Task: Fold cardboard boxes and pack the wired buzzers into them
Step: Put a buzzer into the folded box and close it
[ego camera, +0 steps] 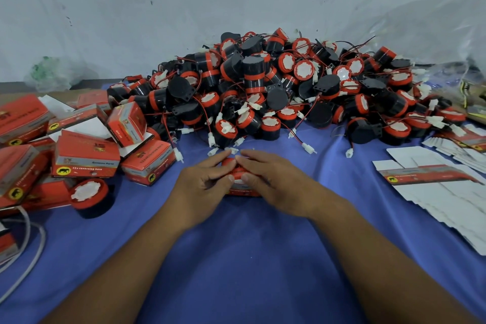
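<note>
Blue cloth [236,258] runs past every frame edge. Glossy black-and-red round wired buzzers [263,81] are heaped behind. Printed cardboard boxes [84,158] are piled on the left, and flat white blanks [447,192] fan out on the right. The left hand [202,184] and right hand [273,179] clasp one small red box [244,192] on the cloth. I see only slivers of it under the curled fingers.

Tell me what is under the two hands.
A small red box on the blue cloth, held by the left hand and right hand. They cover its top; contents unseen.
</note>
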